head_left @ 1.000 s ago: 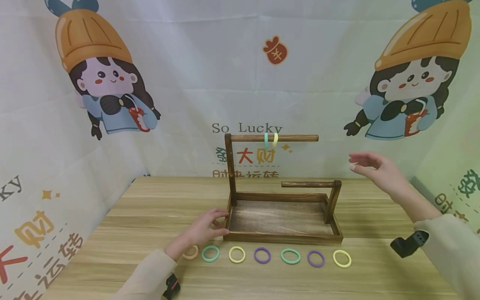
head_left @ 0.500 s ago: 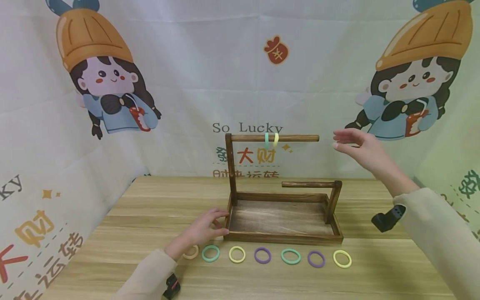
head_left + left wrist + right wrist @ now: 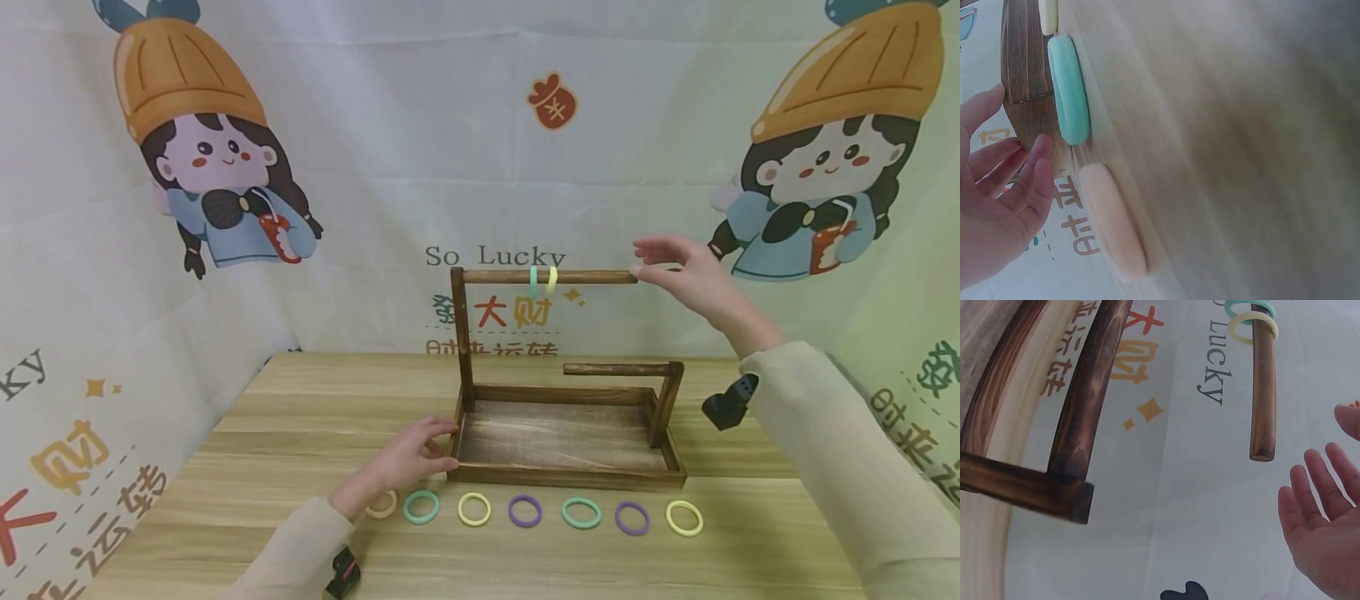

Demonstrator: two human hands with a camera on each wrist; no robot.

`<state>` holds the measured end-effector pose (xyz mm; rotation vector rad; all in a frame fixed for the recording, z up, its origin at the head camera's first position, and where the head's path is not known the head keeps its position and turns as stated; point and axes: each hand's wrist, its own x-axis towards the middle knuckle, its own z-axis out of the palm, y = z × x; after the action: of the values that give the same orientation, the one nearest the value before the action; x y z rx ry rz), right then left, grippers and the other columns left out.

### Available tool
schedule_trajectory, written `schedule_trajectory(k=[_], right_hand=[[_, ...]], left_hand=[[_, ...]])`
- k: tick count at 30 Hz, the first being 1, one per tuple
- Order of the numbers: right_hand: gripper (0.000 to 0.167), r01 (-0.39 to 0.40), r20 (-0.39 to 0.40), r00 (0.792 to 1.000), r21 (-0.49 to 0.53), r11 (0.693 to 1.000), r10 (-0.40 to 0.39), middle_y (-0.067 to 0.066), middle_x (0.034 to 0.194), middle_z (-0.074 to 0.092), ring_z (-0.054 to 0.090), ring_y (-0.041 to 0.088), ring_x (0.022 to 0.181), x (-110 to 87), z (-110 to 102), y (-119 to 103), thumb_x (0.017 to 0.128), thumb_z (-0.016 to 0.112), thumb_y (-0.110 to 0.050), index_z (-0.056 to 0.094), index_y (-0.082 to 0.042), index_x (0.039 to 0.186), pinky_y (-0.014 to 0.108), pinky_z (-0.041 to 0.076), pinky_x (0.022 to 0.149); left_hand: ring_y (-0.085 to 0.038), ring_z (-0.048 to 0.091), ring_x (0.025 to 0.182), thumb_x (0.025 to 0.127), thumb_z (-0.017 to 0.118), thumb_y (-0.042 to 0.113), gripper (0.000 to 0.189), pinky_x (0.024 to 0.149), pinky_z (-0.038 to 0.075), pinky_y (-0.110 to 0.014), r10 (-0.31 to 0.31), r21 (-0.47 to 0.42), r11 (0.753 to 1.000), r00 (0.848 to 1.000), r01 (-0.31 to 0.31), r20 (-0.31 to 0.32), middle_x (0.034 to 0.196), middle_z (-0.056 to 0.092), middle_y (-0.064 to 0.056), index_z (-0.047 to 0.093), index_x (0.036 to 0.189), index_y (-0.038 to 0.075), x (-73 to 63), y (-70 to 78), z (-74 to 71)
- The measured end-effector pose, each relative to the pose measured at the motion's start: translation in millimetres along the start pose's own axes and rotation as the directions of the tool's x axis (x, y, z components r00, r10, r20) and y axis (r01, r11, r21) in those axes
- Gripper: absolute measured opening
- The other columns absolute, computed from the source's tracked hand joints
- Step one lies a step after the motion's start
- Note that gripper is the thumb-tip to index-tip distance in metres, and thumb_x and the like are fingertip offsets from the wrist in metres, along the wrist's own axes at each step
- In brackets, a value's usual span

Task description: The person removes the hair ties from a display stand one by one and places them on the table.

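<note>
A dark wooden tray stand stands on the table, with an upper rod and a lower rod. My left hand touches the tray's left end with loosely bent fingers. Around the upper rod hang a green ring and a yellow ring. My right hand is raised at that rod's free end, holding nothing. The right wrist view shows its fingers spread and apart from the rod. In the left wrist view, a green ring and an orange ring lie near the left hand.
In front of the tray lies a row of several rings, among them a purple ring, a green ring and a yellow ring. A printed cloth hangs behind the wooden table.
My right hand has moved left and up, from right of the stand to the upper rod's free end. The left hand, the stand and the rings have kept their places.
</note>
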<state>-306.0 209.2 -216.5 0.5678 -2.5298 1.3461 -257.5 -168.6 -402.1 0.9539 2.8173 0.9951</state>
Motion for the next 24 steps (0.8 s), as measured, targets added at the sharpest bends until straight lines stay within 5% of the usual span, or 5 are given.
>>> schedule_trajectory(k=[24], right_hand=[[0.044, 0.09, 0.072, 0.994, -0.055, 0.994, -0.086, 0.014, 0.119, 0.049, 0.042, 0.027, 0.109, 36.6, 44, -14, 0.082, 0.063, -0.02, 0.05, -0.004, 0.12, 0.04, 0.034, 0.09]], left_hand=[[-0.021, 0.056, 0.083, 0.08, 0.065, 0.019, 0.052, 0.073, 0.046, -0.033, -0.008, -0.013, 1.0, 1.0, 0.008, -0.003, 0.117, 0.047, -0.017, 0.047, 0.12, -0.006, -0.4, 3.4, -0.5]])
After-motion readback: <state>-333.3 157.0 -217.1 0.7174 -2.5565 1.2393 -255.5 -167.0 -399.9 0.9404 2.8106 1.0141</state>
